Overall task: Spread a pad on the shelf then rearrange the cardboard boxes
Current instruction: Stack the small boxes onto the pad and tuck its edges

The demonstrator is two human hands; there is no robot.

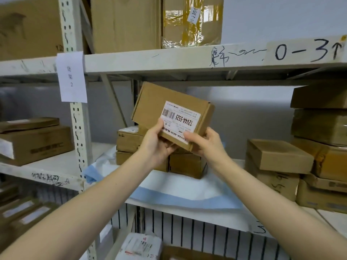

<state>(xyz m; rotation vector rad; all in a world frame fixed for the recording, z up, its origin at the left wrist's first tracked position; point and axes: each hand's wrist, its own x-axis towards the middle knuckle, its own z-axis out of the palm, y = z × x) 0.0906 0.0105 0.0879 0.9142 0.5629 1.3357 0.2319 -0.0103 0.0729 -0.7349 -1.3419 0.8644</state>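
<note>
I hold a labelled box (172, 115) tilted in the air, left hand (157, 143) and right hand (204, 145) each gripping its near edge, thumbs on top, fingers curled beneath. The pad (178, 188) lies spread on the shelf (277, 220) below, carrying stacked boxes (129, 141).

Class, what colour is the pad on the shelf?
The pad is white with a blue border; head view.

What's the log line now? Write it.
left hand + right hand: grip box | box: tilted, in air | pad: spread under stack
</note>
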